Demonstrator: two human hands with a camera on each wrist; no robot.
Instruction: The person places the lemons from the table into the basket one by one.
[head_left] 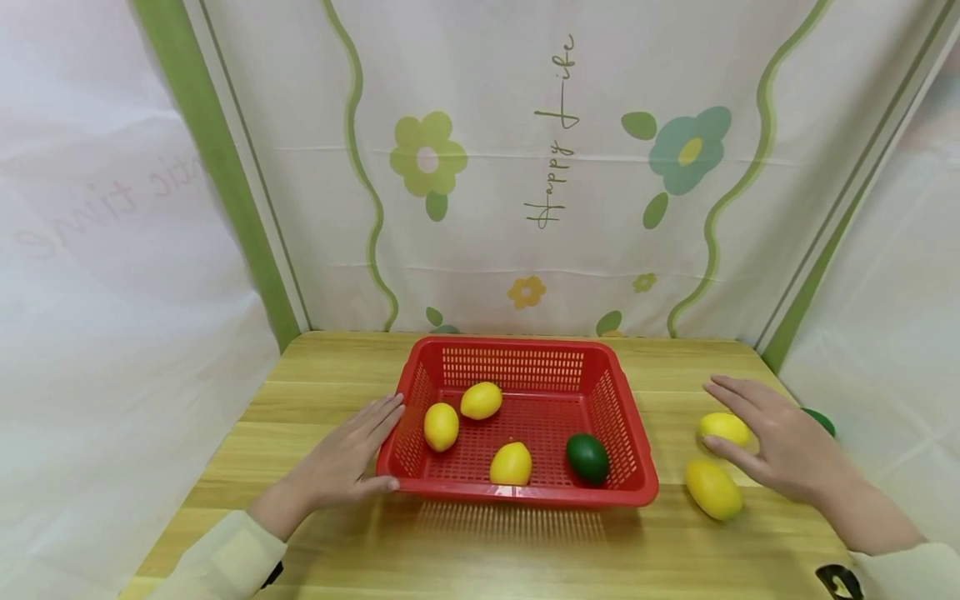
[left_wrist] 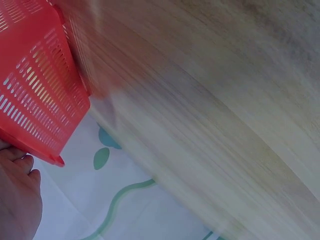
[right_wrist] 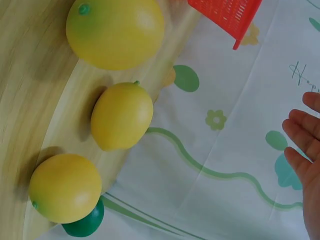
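Observation:
A red slotted plastic basket [head_left: 517,493] stands on the table, holding lemons [head_left: 442,427] and one dark green fruit [head_left: 587,458]. My left hand [head_left: 341,458] rests on its left rim, fingers straight, thumb near the front corner. In the left wrist view, fingertips of that hand [left_wrist: 17,195] touch the rim. Over on the right, my right hand [head_left: 783,442] hovers with fingers extended and nothing held. Just left of it are a lemon [head_left: 723,431] and a larger yellow fruit [head_left: 712,490]. In the right wrist view, that hand [right_wrist: 307,145] appears apart from the fruit.
Beyond the right hand lies another green fruit [head_left: 821,419], partly hidden. The right wrist view shows a further lemon [right_wrist: 65,188] beside it. A wooden table [head_left: 315,408] bears everything, with a printed white curtain [head_left: 480,225] behind and at both sides.

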